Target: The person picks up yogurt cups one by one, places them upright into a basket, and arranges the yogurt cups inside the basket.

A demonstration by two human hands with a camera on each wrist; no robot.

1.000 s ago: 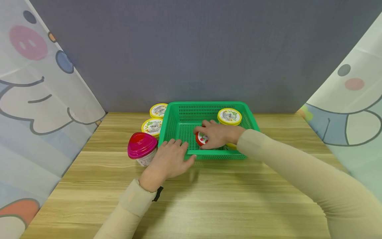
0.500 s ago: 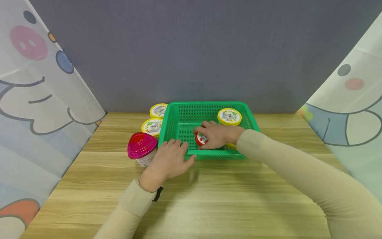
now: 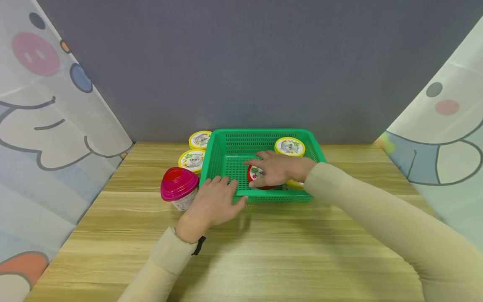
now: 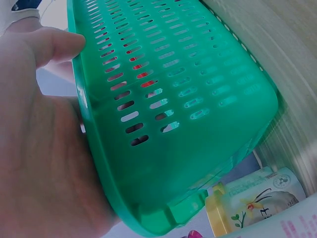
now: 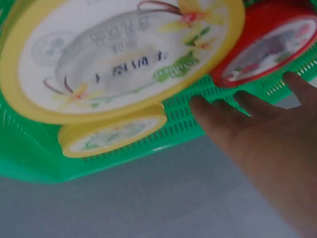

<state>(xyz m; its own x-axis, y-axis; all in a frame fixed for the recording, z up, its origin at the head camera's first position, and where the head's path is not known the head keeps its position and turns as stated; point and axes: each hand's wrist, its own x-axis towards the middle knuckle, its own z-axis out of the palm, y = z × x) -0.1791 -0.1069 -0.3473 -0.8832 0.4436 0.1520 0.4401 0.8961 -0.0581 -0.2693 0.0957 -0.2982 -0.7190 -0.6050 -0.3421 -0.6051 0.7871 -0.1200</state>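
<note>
Long cream sleeves (image 3: 367,207) end in broad cuffs (image 3: 175,252), with apparently a black strap (image 3: 198,246) beneath the left one.

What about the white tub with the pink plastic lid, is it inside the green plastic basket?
No, the tub stands outside the basket, on the pale wooden tabletop beside the left hand.

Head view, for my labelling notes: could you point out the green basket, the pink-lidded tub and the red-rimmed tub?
Green basket (image 3: 273,193), head view: on its front rim.
Pink-lidded tub (image 3: 179,185), head view: on its lid.
Red-rimmed tub (image 3: 257,173), head view: on its lid's visible label.
</note>
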